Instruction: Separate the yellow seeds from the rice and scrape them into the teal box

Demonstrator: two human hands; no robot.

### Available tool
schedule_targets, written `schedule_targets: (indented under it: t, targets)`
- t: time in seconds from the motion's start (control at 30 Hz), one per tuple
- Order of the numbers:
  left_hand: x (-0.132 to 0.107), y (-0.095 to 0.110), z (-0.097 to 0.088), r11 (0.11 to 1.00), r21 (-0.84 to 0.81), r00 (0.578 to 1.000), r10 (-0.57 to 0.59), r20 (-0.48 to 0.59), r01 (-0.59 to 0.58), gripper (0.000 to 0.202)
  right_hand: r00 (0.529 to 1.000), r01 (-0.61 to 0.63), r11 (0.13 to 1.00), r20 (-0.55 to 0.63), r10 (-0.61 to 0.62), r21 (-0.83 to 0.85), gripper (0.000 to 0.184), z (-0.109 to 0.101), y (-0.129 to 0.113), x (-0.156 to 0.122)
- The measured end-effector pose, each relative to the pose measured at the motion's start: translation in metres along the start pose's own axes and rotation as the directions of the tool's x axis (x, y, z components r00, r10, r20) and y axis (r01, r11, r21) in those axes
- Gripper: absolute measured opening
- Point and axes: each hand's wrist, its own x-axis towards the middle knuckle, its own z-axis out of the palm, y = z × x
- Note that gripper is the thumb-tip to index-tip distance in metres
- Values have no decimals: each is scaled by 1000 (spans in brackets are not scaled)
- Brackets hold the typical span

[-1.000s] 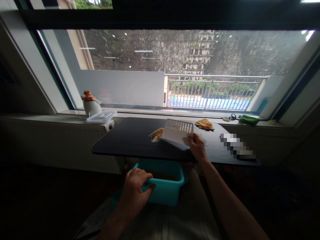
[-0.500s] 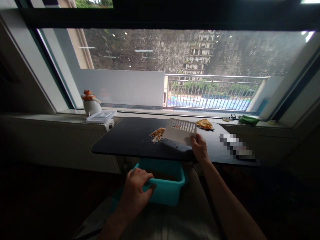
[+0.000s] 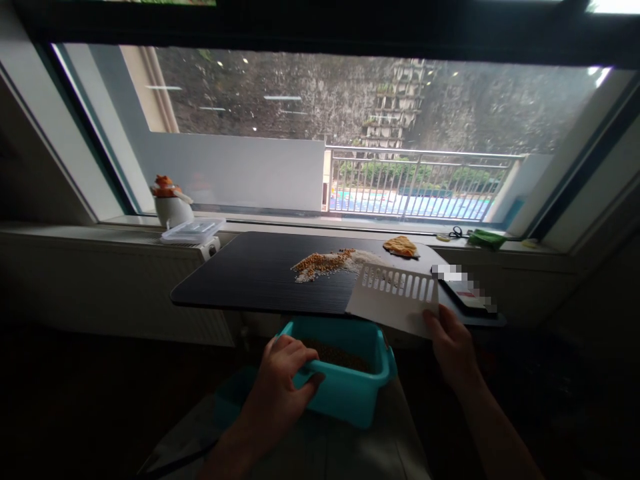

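Note:
My left hand (image 3: 280, 380) grips the near left rim of a teal plastic bin (image 3: 350, 373) that rests on my lap under the edge of the black table (image 3: 250, 280); dark grains lie in the bin. My right hand (image 3: 453, 343) pinches the lower right corner of a white slotted scoop (image 3: 395, 300), held tilted over the table's front edge, above the bin's right side. A pile of yellow and white grains (image 3: 330, 261) lies spread on the table beyond the scoop.
An orange cloth (image 3: 400, 247) lies at the table's far edge, a blurred flat object (image 3: 465, 290) on its right. On the sill stand a white cup with an orange figure (image 3: 170, 203), a clear lidded box (image 3: 193, 231), scissors (image 3: 455, 233) and a green item (image 3: 483, 239).
My right hand drew the scoop back from the grain pile toward me and to the right, off the table edge. The pile now shows uncovered. The left hand stayed on the bin.

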Motion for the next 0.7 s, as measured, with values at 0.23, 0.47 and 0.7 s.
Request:
schedule_targets:
  t: [0.23,0.47,0.7]
  targets:
    - [-1,-6,-4,1000,4,1000,-1,-31,1,13,994,105,993,-13,-104,49,38,43,-16,24]
    - [-4,-19,-13,998,48,996,-26,-81,30,13,984,147,987,96,-153,65,35,118,-15,44]
    - [-4,-29,-23,994,98,992,-35,-124,47,9,982,118,989,141,-129,83,34,125,-10,44]
